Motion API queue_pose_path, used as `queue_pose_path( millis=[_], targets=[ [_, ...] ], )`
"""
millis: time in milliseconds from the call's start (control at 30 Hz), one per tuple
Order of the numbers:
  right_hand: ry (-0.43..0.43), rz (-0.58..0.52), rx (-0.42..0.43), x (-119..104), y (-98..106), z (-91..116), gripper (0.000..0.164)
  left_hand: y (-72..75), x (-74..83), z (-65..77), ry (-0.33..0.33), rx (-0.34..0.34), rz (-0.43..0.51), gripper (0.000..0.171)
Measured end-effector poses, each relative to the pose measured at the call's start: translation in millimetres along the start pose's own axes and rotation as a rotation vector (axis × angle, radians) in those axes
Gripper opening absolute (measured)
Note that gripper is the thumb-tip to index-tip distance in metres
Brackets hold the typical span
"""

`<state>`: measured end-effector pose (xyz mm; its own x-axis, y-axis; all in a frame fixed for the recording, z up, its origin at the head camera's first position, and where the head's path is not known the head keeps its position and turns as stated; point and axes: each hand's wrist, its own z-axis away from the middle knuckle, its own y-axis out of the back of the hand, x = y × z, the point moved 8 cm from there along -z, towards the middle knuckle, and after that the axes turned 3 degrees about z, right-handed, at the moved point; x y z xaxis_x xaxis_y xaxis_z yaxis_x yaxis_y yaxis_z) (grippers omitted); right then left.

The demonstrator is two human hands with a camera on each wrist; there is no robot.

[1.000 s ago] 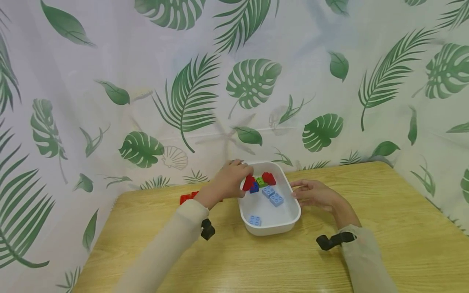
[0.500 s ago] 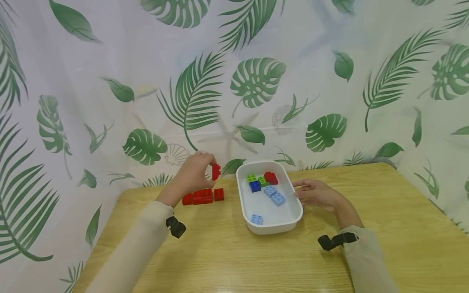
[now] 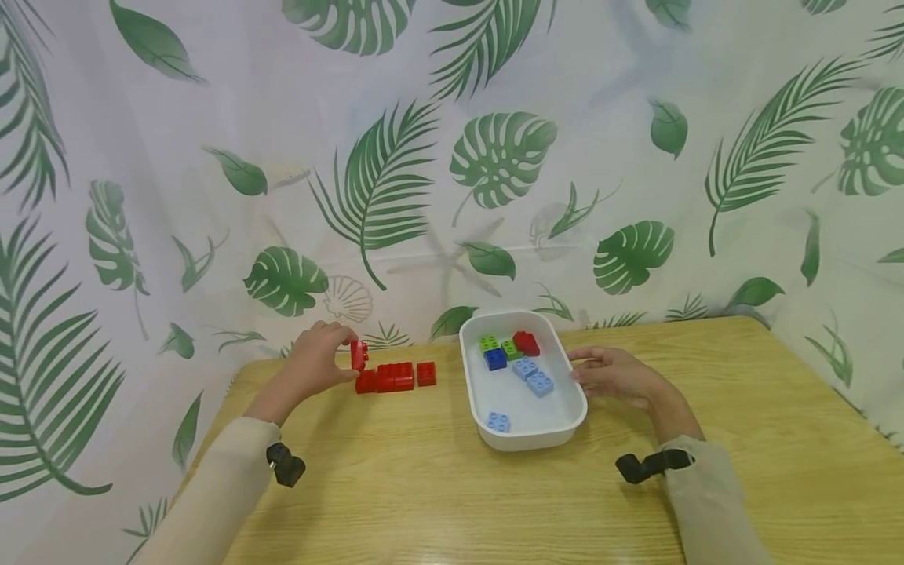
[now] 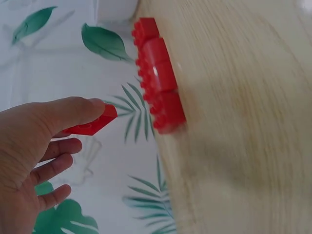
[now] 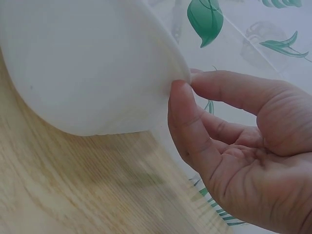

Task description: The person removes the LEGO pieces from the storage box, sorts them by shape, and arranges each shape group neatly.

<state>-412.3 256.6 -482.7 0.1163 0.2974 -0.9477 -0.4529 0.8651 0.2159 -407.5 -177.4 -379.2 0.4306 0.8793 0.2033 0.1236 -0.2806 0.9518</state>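
My left hand (image 3: pixel 311 363) pinches a red toy building brick (image 3: pixel 359 355) between thumb and fingers, studs facing right. In the left wrist view the thumb lies along that brick (image 4: pixel 95 124), and the other fingers are loosely bent. Just below it in the head view, a row of red bricks (image 3: pixel 395 377) lies on the table, with one more red brick (image 3: pixel 426 373) at a small gap to the right. My right hand (image 3: pixel 621 377) pinches the rim of a white plastic bin (image 3: pixel 475 392) at its right side; the right wrist view shows fingertips at the rim.
Inside the bin are two green bricks (image 3: pixel 512 350), a dark blue brick (image 3: pixel 495 359), red bricks (image 3: pixel 526 343) and several light blue bricks (image 3: pixel 540 383). A leaf-printed cloth (image 3: pixel 438 157) hangs behind the wooden table (image 3: pixel 452 502).
My left hand has lifted a red brick out of the bin and carried it left, then lowered it close to the red row. The right hand stays at the bin.
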Motion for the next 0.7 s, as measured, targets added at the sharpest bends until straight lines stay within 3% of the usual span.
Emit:
queue_pose_path(
  millis=[200, 467, 700],
  targets=[
    [0.01, -0.016, -0.009, -1, -1, 0, 0.062, -3.9, -23.7, 17.2, 0.028, 0.014, -0.017, 0.047],
    [0.0, -0.032, -0.009, 1, -2, 1, 0.062, -22.7, -46.5, 34.3, 0.071, 0.038, -0.049, 0.052],
    [0.0, -0.023, -0.004, 0, -1, 0, 0.063, -33.7, -61.4, 42.2, 0.131, 0.078, 0.063, 0.052]
  ],
)
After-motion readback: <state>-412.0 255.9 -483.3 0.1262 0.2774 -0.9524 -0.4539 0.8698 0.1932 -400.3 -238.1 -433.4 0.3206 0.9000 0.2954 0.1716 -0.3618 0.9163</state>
